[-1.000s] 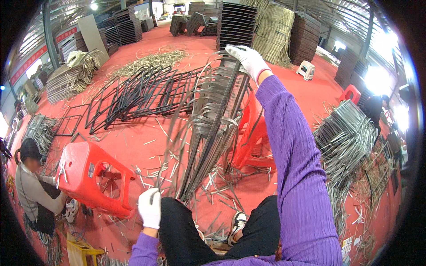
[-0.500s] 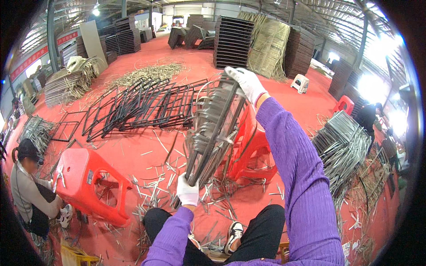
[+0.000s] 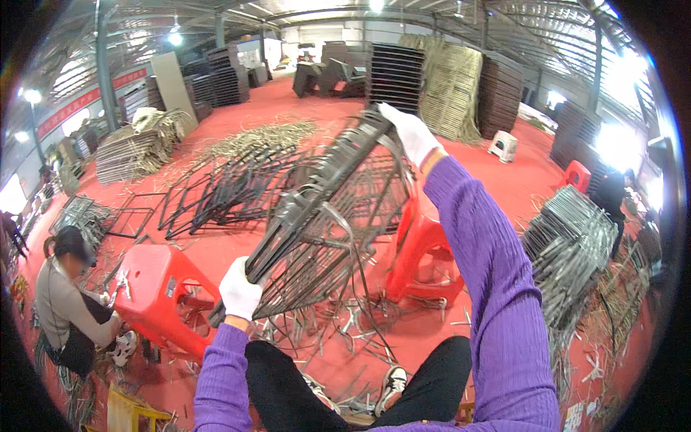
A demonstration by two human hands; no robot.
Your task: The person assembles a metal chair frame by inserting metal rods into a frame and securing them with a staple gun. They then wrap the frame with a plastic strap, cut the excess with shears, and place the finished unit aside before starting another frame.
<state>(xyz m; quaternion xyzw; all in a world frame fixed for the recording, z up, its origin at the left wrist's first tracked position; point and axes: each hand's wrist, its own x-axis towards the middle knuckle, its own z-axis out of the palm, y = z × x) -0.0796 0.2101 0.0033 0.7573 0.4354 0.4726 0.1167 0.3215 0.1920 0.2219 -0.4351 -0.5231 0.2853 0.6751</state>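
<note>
Two ends of the dark framework (image 3: 311, 204), left of the central red stool (image 3: 419, 232), are held: near by left hand (image 3: 240, 289), far by right hand (image 3: 412, 135). Swinging could snag loose strips (image 3: 349, 234) there.

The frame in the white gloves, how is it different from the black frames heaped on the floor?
The held frame carries many strips, some hanging loose, while the floor frames look like mostly bare bars. The held frame slants between the left hand and the right hand; the floor frames lie jumbled together on the red floor, with no hand on them. Both are dark and have thin, straight bars.
</note>
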